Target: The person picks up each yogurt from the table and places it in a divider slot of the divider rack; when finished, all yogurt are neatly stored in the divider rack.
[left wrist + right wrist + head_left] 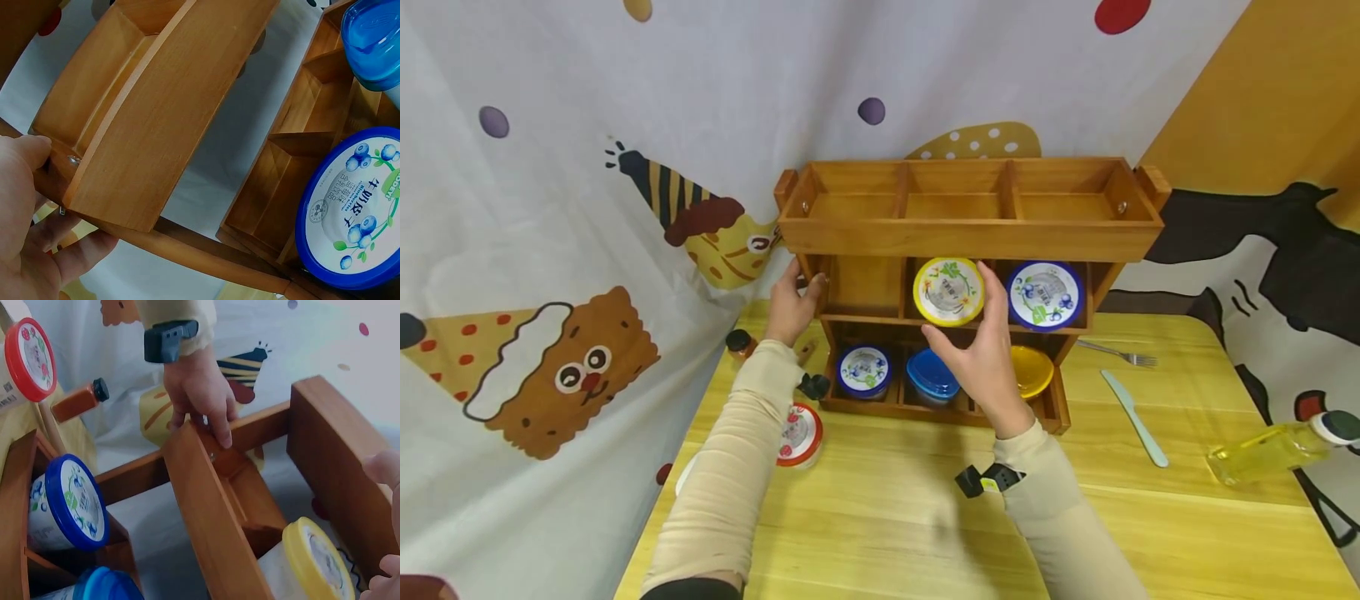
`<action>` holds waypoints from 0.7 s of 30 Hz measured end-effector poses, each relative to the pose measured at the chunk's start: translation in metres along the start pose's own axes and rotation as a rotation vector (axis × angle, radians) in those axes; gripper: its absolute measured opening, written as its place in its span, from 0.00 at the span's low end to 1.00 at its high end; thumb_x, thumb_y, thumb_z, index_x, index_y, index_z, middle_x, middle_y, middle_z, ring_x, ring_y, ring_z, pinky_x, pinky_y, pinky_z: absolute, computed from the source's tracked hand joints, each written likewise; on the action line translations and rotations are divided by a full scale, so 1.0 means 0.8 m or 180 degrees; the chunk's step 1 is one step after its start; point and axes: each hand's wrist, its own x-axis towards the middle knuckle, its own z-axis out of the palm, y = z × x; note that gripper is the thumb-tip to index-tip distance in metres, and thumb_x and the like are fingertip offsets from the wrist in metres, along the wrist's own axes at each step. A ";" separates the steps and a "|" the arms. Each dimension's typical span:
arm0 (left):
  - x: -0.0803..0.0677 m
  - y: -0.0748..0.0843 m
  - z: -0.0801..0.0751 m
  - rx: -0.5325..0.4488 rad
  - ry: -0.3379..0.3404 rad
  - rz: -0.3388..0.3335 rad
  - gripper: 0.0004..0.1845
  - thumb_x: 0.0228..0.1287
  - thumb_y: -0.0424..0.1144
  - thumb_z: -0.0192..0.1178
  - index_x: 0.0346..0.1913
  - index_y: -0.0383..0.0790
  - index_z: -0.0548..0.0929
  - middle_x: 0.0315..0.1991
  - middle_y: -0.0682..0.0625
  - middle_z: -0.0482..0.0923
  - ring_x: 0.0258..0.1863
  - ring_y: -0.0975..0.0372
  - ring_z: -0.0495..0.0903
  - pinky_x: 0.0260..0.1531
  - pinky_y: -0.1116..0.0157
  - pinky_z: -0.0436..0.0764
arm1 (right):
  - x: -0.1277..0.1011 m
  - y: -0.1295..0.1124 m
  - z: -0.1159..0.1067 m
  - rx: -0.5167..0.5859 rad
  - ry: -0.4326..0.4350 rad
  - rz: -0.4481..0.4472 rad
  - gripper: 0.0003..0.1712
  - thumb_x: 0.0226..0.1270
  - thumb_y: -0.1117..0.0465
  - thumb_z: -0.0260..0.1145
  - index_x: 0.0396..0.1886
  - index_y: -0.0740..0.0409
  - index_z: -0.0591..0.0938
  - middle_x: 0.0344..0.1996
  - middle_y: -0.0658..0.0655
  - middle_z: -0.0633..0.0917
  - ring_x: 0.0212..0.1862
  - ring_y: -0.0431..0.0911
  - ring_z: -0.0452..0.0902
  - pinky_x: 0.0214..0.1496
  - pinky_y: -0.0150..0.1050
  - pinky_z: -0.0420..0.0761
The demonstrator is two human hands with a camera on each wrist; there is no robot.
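Observation:
A three-tier wooden rack (970, 238) stands on the table. My left hand (792, 307) grips its left side at the middle tier, thumb over the tray's end and fingers around the side rail (181, 240). A tub with a yellow lid (948, 291) sits in the middle tier's centre compartment. Around its right side is my right hand (979, 360), thumb and fingers spread. In the right wrist view, a gap separates its fingertips (379, 467) from the yellow lid. Right of that tub is a blue-lidded tub (1044, 296).
The bottom tier holds another blue-lidded tub (864, 372), a blue container (932, 377) and a yellow bowl (1032, 372). A red-lidded tub (800, 435) and small bottle (741, 343) stand left. To the right are a fork (1131, 357), knife (1137, 421) and oil bottle (1273, 451).

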 end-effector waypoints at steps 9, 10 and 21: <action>0.001 -0.004 0.000 0.0027 -0.0012 -0.0015 0.19 0.74 0.44 0.54 0.64 0.44 0.72 0.60 0.42 0.77 0.56 0.47 0.79 0.53 0.50 0.82 | -0.024 -0.013 0.013 0.0127 -0.0388 -0.0279 0.51 0.59 0.61 0.73 0.77 0.51 0.55 0.76 0.56 0.58 0.77 0.50 0.53 0.77 0.57 0.56; 0.001 -0.004 0.000 0.0022 -0.0014 -0.0013 0.19 0.74 0.44 0.54 0.64 0.44 0.72 0.60 0.42 0.77 0.56 0.47 0.80 0.52 0.50 0.82 | -0.028 -0.013 0.015 0.0101 -0.0427 -0.0305 0.51 0.59 0.60 0.73 0.78 0.51 0.55 0.76 0.56 0.58 0.77 0.49 0.53 0.76 0.57 0.57; 0.004 -0.004 0.000 -0.0028 0.0015 0.0044 0.20 0.74 0.43 0.55 0.64 0.44 0.72 0.60 0.41 0.78 0.56 0.47 0.80 0.52 0.50 0.82 | -0.067 -0.001 0.055 0.0259 -0.0793 -0.0435 0.49 0.61 0.52 0.72 0.77 0.50 0.57 0.75 0.59 0.61 0.75 0.52 0.56 0.73 0.60 0.62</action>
